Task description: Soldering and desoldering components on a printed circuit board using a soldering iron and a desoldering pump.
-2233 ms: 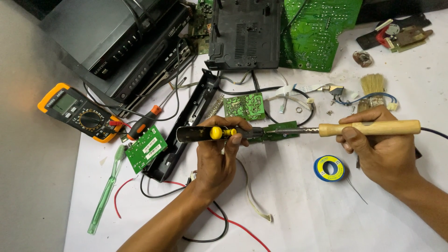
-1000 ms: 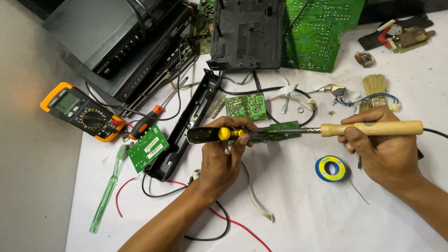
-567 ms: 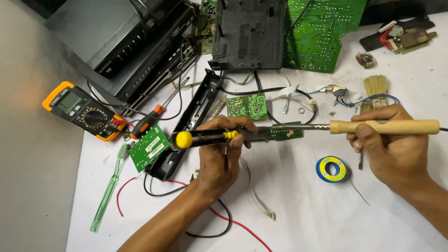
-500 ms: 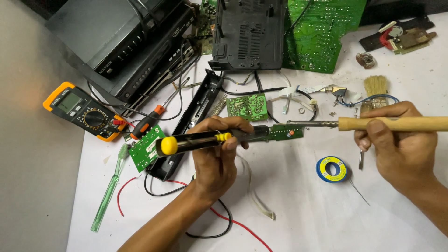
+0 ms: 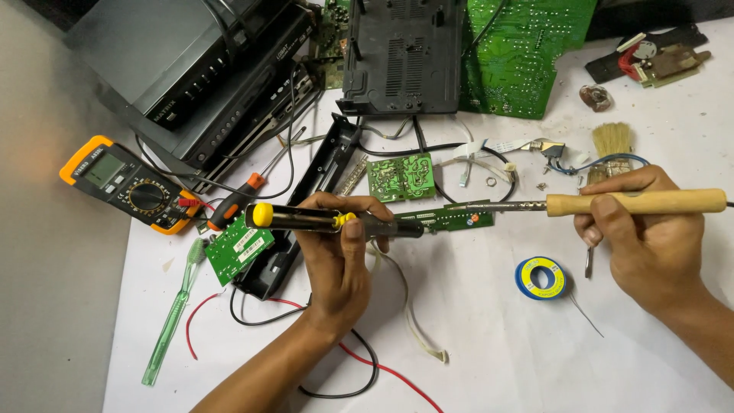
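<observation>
My left hand [image 5: 340,268] grips a black desoldering pump [image 5: 306,219] lying level, its yellow plunger knob sticking out to the left. The pump's nozzle rests at the left end of a narrow green circuit board [image 5: 453,219] on the white table. My right hand [image 5: 650,245] holds a soldering iron by its wooden handle [image 5: 638,202]. The iron's metal shaft reaches left, and its tip sits over the narrow board's upper edge.
A yellow multimeter [image 5: 126,183], an orange-handled screwdriver [image 5: 237,203] and a green toothbrush [image 5: 172,313] lie at the left. A blue-and-yellow solder spool [image 5: 540,277] sits below the iron, a brush [image 5: 612,145] above it. Opened black casings [image 5: 401,53] and green boards [image 5: 527,53] crowd the back.
The pump's yellow plunger knob has come out to the left, away from my left hand. My right hand and the iron have drawn back to the right.
</observation>
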